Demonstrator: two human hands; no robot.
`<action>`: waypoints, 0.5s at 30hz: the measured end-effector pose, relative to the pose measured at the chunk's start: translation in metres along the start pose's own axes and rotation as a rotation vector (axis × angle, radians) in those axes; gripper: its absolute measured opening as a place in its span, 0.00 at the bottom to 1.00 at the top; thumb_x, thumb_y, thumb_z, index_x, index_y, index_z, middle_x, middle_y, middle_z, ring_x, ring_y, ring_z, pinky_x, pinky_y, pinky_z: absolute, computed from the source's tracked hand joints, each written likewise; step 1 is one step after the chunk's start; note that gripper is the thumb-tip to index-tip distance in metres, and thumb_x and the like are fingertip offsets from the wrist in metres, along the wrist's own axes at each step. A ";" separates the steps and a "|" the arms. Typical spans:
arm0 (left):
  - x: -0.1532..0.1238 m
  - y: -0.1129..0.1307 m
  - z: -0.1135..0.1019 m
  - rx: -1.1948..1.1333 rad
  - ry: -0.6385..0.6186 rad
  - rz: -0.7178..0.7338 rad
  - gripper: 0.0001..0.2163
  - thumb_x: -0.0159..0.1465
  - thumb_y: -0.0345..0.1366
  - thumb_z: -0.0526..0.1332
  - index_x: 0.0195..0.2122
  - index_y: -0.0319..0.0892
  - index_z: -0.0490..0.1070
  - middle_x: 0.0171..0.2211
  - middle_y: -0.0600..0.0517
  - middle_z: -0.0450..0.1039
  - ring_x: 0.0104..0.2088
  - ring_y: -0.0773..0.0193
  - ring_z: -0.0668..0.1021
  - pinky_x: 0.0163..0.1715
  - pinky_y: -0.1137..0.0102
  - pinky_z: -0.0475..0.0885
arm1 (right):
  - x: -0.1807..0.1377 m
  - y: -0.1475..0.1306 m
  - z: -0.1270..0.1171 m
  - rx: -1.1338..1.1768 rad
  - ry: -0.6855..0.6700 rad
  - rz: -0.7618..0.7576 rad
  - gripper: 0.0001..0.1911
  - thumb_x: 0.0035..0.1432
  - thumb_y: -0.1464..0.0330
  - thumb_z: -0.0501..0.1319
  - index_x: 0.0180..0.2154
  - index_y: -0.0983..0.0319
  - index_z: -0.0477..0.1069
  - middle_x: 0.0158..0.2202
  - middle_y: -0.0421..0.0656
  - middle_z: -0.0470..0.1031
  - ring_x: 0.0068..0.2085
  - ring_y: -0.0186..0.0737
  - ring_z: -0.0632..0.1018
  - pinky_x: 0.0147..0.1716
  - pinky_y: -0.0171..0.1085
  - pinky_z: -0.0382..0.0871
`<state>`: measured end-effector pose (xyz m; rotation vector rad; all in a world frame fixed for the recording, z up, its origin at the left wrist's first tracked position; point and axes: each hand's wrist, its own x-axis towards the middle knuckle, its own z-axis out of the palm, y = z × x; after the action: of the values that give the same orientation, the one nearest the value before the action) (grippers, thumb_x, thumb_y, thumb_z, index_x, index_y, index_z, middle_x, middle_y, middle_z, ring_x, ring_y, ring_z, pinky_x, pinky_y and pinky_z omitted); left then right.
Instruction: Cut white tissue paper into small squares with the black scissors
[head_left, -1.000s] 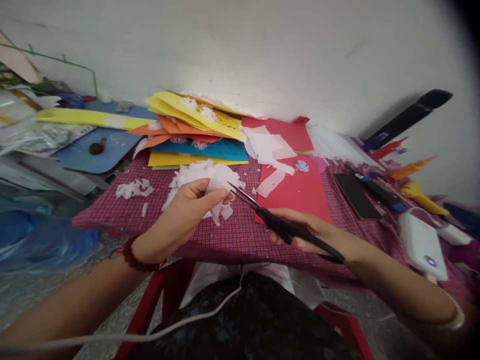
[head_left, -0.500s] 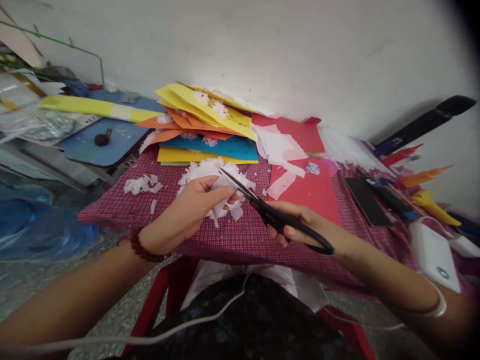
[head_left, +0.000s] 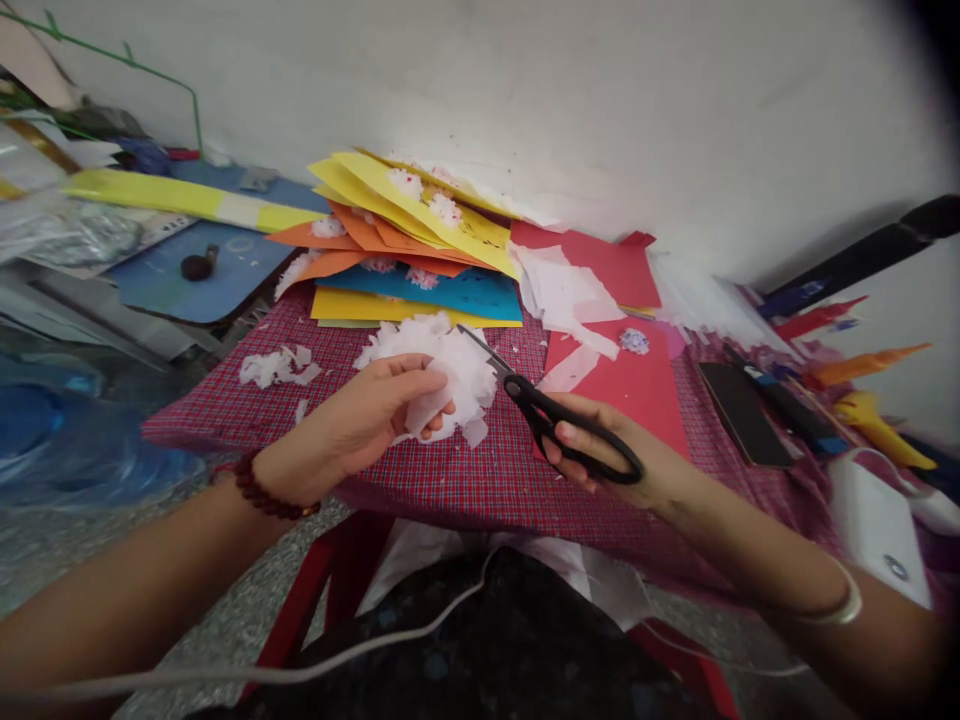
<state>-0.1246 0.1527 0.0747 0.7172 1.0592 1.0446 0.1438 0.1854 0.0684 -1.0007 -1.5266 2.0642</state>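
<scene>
My left hand [head_left: 360, 418] pinches a piece of white tissue paper [head_left: 442, 372] above the checked red tablecloth [head_left: 420, 470]. My right hand [head_left: 600, 452] grips black scissors [head_left: 551, 415], fingers through the handles. The blades are closed and their tip rests against the right edge of the white tissue. A heap of white tissue scraps lies under and behind the piece I hold.
Stacked yellow, orange and blue paper sheets [head_left: 405, 240] lie at the back, red sheets [head_left: 622, 375] to the right. A black phone [head_left: 739, 412], a white power bank [head_left: 877, 525], small white scraps [head_left: 274, 367] and a blue board [head_left: 187, 280] lie around. A white cable crosses my lap.
The scissor blades, open a second ago, have closed on the tissue's edge. My right hand has moved up and left toward the paper; my left hand has turned the piece slightly.
</scene>
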 end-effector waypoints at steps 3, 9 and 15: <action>-0.003 -0.001 -0.005 0.064 0.062 0.061 0.08 0.53 0.33 0.70 0.23 0.40 0.72 0.20 0.55 0.70 0.20 0.72 0.69 0.22 0.75 0.65 | 0.003 0.003 -0.004 0.041 -0.064 0.000 0.25 0.59 0.50 0.70 0.47 0.62 0.71 0.31 0.38 0.73 0.23 0.27 0.69 0.18 0.28 0.62; -0.005 0.000 -0.004 0.040 0.153 0.123 0.06 0.54 0.33 0.70 0.27 0.40 0.74 0.29 0.52 0.77 0.26 0.71 0.74 0.25 0.76 0.68 | -0.002 0.009 -0.015 0.124 -0.224 0.085 0.33 0.61 0.48 0.67 0.59 0.61 0.67 0.41 0.43 0.74 0.38 0.35 0.76 0.39 0.35 0.71; -0.001 0.000 -0.001 -0.005 0.140 0.132 0.07 0.53 0.33 0.70 0.32 0.41 0.75 0.31 0.53 0.77 0.28 0.70 0.77 0.26 0.76 0.72 | -0.005 0.007 -0.014 0.036 -0.246 0.053 0.27 0.60 0.47 0.67 0.50 0.61 0.71 0.40 0.43 0.73 0.36 0.35 0.74 0.37 0.35 0.70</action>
<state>-0.1258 0.1516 0.0751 0.7259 1.1410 1.2245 0.1584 0.1887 0.0614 -0.8065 -1.5867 2.3149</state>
